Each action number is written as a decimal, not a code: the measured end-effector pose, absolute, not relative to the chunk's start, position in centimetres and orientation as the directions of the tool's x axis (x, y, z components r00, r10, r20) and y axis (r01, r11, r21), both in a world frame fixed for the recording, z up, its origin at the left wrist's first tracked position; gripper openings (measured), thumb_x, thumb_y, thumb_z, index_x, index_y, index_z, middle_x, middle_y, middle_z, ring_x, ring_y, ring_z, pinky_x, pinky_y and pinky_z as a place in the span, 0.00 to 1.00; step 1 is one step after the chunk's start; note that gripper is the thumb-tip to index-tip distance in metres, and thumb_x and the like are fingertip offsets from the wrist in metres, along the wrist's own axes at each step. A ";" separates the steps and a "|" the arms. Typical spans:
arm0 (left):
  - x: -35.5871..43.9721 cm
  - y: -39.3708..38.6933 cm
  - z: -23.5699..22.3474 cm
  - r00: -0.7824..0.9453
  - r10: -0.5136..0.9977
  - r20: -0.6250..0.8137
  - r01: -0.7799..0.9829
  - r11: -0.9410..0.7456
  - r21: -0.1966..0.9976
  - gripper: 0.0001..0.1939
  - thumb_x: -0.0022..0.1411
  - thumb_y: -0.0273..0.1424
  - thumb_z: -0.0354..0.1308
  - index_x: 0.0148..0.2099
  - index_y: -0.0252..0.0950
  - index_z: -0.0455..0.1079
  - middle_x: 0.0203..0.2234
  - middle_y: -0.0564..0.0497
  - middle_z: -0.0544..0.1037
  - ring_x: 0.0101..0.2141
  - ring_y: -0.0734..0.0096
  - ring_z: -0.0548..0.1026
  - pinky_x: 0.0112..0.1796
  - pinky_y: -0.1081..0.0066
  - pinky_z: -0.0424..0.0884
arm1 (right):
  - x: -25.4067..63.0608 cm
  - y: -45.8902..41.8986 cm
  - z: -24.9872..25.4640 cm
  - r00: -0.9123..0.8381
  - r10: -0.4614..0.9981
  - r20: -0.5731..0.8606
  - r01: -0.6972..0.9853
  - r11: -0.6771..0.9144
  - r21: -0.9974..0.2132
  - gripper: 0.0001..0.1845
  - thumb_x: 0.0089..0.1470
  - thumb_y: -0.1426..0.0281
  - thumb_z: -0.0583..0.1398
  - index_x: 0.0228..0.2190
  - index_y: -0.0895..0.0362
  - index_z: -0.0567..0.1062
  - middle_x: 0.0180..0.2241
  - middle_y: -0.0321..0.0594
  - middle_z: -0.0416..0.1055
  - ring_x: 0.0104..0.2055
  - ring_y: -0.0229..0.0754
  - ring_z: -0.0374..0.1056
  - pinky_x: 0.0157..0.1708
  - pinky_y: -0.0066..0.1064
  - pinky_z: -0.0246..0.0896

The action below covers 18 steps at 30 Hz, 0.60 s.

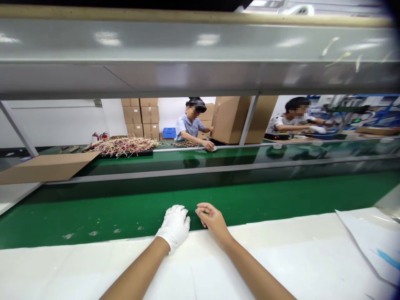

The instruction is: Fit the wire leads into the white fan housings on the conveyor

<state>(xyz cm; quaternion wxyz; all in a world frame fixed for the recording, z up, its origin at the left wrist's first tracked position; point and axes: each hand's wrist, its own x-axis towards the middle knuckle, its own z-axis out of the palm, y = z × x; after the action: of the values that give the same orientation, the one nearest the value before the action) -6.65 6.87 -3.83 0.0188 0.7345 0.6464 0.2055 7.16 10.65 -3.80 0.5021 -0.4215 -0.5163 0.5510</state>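
Note:
My left hand (175, 226) wears a white glove and rests on the far edge of the white work surface (93, 266), its fingers curled down over the edge. My bare right hand (212, 218) lies just beside it, fingers bent and curled at the same edge, next to the green conveyor belt (93, 212). I see no object in either hand. The two hands almost touch.
A grey overhead shelf (200, 62) spans the top. Across the belt, a flat cardboard sheet (46, 166) and a pile of thin sticks (125, 146) lie at left. Two people work opposite near a large carton (231, 118). White paper sheets (371, 241) lie at right.

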 end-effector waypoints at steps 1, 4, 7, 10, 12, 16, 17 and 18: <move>-6.7 6.9 -3.8 0.079 0.958 0.276 0.942 -0.162 0.293 0.18 0.58 0.33 0.43 0.46 0.34 0.68 0.45 0.45 0.68 0.46 0.62 0.63 0.49 0.64 0.58 | 7.2 10.6 -3.8 -0.139 0.989 0.055 -0.117 0.039 -0.992 0.15 0.32 0.66 0.62 0.26 0.58 0.67 0.22 0.33 0.66 0.12 0.28 0.52 0.11 0.24 0.45; -6.6 6.8 -3.6 0.079 0.959 0.271 0.942 -0.161 0.293 0.18 0.58 0.33 0.43 0.45 0.33 0.68 0.44 0.45 0.69 0.46 0.62 0.64 0.48 0.64 0.59 | 7.3 10.7 -3.8 -0.143 0.989 0.049 -0.119 0.032 -0.992 0.13 0.33 0.68 0.61 0.26 0.58 0.67 0.23 0.35 0.68 0.13 0.29 0.52 0.12 0.24 0.46; -6.6 6.7 -3.5 0.080 0.958 0.275 0.943 -0.162 0.291 0.18 0.58 0.33 0.43 0.45 0.33 0.68 0.44 0.45 0.69 0.45 0.61 0.64 0.47 0.63 0.60 | 7.3 10.7 -3.9 -0.150 0.987 0.050 -0.135 0.030 -0.990 0.12 0.33 0.69 0.60 0.26 0.58 0.67 0.25 0.38 0.71 0.13 0.30 0.53 0.12 0.25 0.47; -6.5 6.6 -3.4 0.082 0.957 0.277 0.943 -0.165 0.290 0.18 0.58 0.33 0.43 0.45 0.33 0.68 0.44 0.45 0.69 0.45 0.61 0.64 0.47 0.63 0.60 | 7.3 10.7 -3.9 -0.136 0.988 0.067 -0.122 0.051 -0.991 0.13 0.34 0.66 0.61 0.26 0.58 0.67 0.24 0.36 0.69 0.13 0.29 0.53 0.12 0.25 0.46; -6.5 6.6 -3.4 0.081 0.957 0.278 0.941 -0.165 0.294 0.18 0.57 0.32 0.43 0.45 0.33 0.68 0.44 0.45 0.69 0.45 0.61 0.64 0.48 0.63 0.59 | 7.3 10.7 -3.9 -0.122 0.989 0.079 -0.109 0.066 -0.992 0.15 0.34 0.65 0.62 0.27 0.58 0.67 0.22 0.32 0.64 0.13 0.28 0.51 0.12 0.25 0.44; -6.5 6.7 -3.4 0.076 0.956 0.284 0.941 -0.163 0.296 0.18 0.57 0.33 0.43 0.45 0.33 0.68 0.44 0.44 0.69 0.46 0.61 0.64 0.48 0.63 0.59 | 7.3 10.8 -4.2 -0.109 0.989 0.096 -0.116 0.083 -0.990 0.15 0.33 0.66 0.63 0.27 0.58 0.68 0.18 0.27 0.54 0.14 0.28 0.49 0.12 0.24 0.42; -6.5 6.7 -3.4 0.076 0.956 0.283 0.941 -0.163 0.297 0.18 0.57 0.33 0.43 0.45 0.33 0.68 0.44 0.44 0.69 0.46 0.61 0.64 0.48 0.63 0.59 | 7.3 10.9 -4.3 -0.111 0.989 0.095 -0.118 0.082 -0.990 0.14 0.34 0.66 0.62 0.26 0.58 0.68 0.17 0.27 0.53 0.14 0.28 0.48 0.12 0.23 0.42; -6.5 6.7 -3.4 0.077 0.957 0.281 0.940 -0.163 0.299 0.18 0.57 0.33 0.43 0.45 0.33 0.68 0.44 0.45 0.69 0.46 0.62 0.64 0.48 0.63 0.59 | 7.3 10.9 -4.4 -0.115 0.989 0.093 -0.117 0.080 -0.990 0.13 0.34 0.67 0.61 0.27 0.58 0.68 0.17 0.26 0.53 0.14 0.28 0.48 0.11 0.23 0.42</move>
<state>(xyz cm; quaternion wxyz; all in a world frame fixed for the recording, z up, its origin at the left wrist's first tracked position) -6.53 6.73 -3.43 0.0197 0.7336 0.6465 0.2087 7.26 10.92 -4.42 0.5173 -0.4181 -0.5217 0.5342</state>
